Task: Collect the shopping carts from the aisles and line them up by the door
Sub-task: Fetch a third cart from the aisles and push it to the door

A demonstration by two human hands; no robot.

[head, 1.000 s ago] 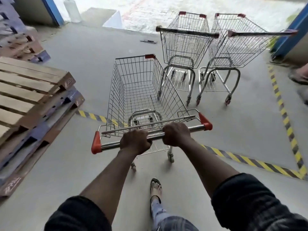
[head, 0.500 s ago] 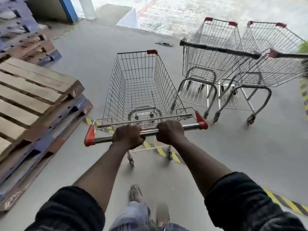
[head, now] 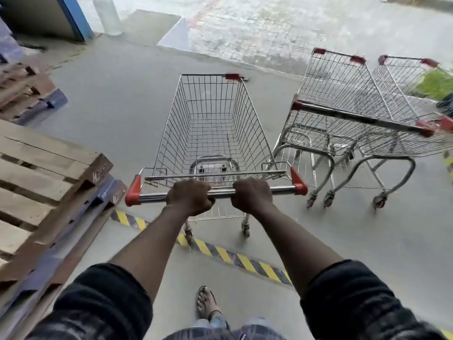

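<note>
Left hand (head: 188, 197) and right hand (head: 252, 195) were clamped round the handle (head: 152, 198) of the cart (head: 210, 123) ahead of them. Two parked carts (head: 343, 114) stood just beyond the right hand; careless steering would probably strike them, or the pallets (head: 49, 180) beside the left.

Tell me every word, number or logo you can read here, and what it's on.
Nothing can be read for certain.
Pale stamp on the top wooden pallet: too blurred to read.
White mark on the blue pallet beneath: too blurred to read.
Pushed cart and parked carts: no lettering visible.
</note>
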